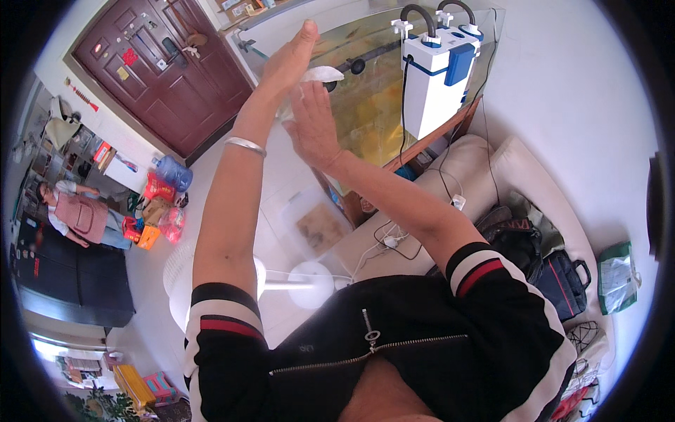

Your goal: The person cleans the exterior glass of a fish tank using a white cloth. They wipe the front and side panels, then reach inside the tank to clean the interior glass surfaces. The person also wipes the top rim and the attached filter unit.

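A white cloth or tissue (323, 74) shows beyond the fingertips of my right hand (315, 124) and at their left side. That hand lies over it with its fingers straight and side by side, by the end of a glass fish tank (369, 113). Just above and to the left, my left hand (291, 60) is raised edge-on near the tank's rim, close to the cloth; its fingers overlap, so its hold is unclear. Orange fish swim in the yellowish water. A white and blue canister filter (437, 84) with dark hoses hangs on the tank's far right side.
Below the tank are a wooden stand (345, 203), a translucent plastic box (316, 221) and a white pedestal fan (311, 285). Cables (390, 241) lie on a beige sofa (369, 253) beside bags. A person (82, 213) stands at far left, near a water jug (173, 173).
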A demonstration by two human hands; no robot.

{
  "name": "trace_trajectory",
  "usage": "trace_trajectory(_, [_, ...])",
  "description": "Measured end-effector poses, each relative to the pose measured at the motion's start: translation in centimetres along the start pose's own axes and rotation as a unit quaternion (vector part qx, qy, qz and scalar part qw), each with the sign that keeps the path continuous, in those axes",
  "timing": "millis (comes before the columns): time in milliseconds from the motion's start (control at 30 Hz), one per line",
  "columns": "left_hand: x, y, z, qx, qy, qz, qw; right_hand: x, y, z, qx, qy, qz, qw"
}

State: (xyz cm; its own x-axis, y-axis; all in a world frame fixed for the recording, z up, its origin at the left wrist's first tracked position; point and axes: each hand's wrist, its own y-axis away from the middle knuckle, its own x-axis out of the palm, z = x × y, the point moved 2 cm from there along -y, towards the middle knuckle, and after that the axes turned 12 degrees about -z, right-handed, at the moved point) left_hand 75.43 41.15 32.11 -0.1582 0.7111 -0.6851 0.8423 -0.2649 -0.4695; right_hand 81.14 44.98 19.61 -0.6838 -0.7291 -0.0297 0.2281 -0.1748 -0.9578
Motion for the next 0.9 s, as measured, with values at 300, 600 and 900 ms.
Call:
trace_trajectory(300, [-0.4,1.4,-1.3,0.006,0.024,0.016,1.0,-1.5,-1.9,-4.8,0.153,0.066,-0.156,0.974])
trace_trajectory(600, [0.5,0.7,-0.7,0.054,-0.103,-0.013,0.993,1.1,1.5,-7.1,0.435,0.04,-0.297,0.849])
trace_trajectory(900, [0.6,-0.2,-0.2,0.101,-0.118,0.008,0.988,-2.2,1.5,-10.7,0.327,0.058,-0.235,0.914])
